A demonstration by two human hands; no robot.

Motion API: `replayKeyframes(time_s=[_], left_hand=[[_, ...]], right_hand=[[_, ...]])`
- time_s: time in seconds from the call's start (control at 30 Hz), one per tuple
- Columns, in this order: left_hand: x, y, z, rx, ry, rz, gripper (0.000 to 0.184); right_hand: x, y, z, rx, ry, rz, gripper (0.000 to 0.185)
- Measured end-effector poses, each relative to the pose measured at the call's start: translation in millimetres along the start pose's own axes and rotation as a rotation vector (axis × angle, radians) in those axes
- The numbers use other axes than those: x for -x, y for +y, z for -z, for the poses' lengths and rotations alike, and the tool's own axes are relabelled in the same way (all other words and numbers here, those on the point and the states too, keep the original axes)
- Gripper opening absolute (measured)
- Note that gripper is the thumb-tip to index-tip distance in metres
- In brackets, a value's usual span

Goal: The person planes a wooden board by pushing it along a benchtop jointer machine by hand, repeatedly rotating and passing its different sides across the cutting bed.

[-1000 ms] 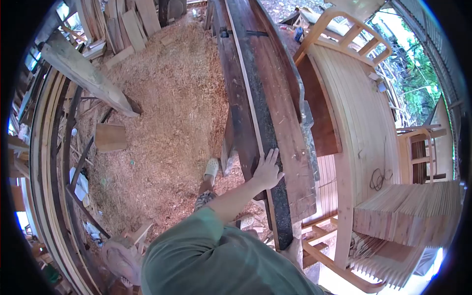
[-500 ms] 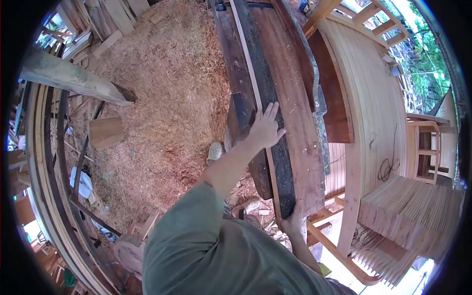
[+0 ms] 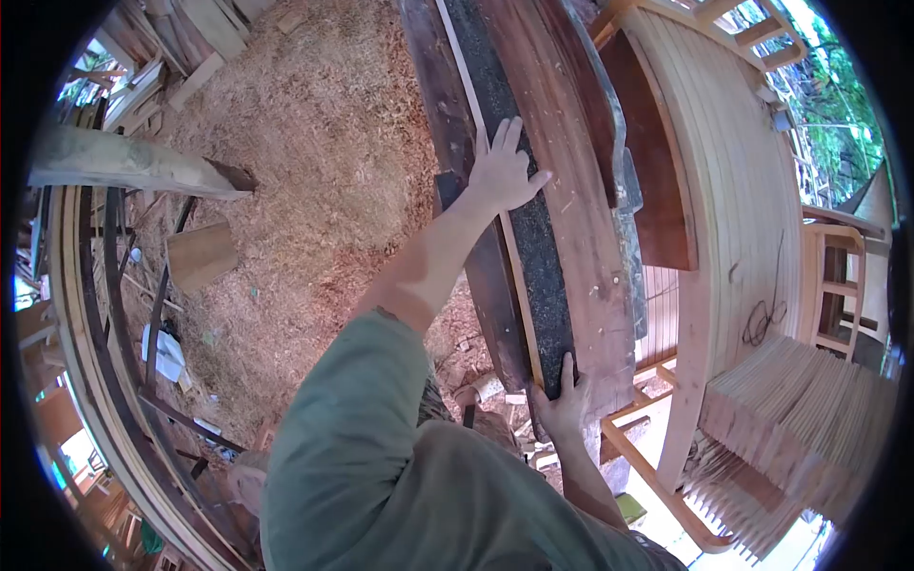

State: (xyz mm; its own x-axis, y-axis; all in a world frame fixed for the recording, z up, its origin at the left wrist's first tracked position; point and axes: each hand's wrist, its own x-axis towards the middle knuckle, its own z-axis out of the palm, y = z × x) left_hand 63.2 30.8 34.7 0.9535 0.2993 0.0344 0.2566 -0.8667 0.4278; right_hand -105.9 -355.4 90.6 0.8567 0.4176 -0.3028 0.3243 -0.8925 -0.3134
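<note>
A long plank (image 3: 536,266) with a rough black face and a pale narrow edge lies lengthwise on the reddish-brown wooden workbench (image 3: 595,257). My left hand (image 3: 503,179) rests flat on it partway along, fingers stretched forward and thumb out to the right. At the plank's near end, my right hand (image 3: 562,404) holds it, with the thumb by the left edge and fingers reaching over the end. The underside of that grip is hidden. Left of the plank runs a dark strip of the bench (image 3: 495,314).
Wood shavings (image 3: 314,171) cover the floor to the left, where a loose board (image 3: 202,257) lies. A wooden post (image 3: 143,162) slants in at left. To the right stand a pale slatted panel (image 3: 738,209), stacked slats (image 3: 800,390) and a chair-like frame (image 3: 838,285).
My left hand has moved forward along the bench. My right hand has shifted forward with the plank's near end, its fingers now showing over the top. The camera view has shifted slightly.
</note>
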Motion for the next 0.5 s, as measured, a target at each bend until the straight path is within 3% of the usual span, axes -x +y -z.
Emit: replayKeyframes(time_s=[0.13, 0.2, 0.37, 0.5], left_hand=[[28, 32, -15, 0.030, 0.006, 0.024, 0.065], [54, 55, -17, 0.072, -0.040, 0.051, 0.060], [113, 108, -31, 0.183, -0.079, 0.070, 0.053], [109, 104, -40, 0.200, -0.031, 0.081, 0.050]], right_hand=[[32, 38, -11, -0.115, 0.026, 0.015, 0.091], [65, 64, -16, -0.097, 0.028, 0.065, 0.100], [135, 113, -17, -0.111, 0.035, -0.008, 0.094], [130, 112, -24, -0.143, 0.031, -0.017, 0.095]])
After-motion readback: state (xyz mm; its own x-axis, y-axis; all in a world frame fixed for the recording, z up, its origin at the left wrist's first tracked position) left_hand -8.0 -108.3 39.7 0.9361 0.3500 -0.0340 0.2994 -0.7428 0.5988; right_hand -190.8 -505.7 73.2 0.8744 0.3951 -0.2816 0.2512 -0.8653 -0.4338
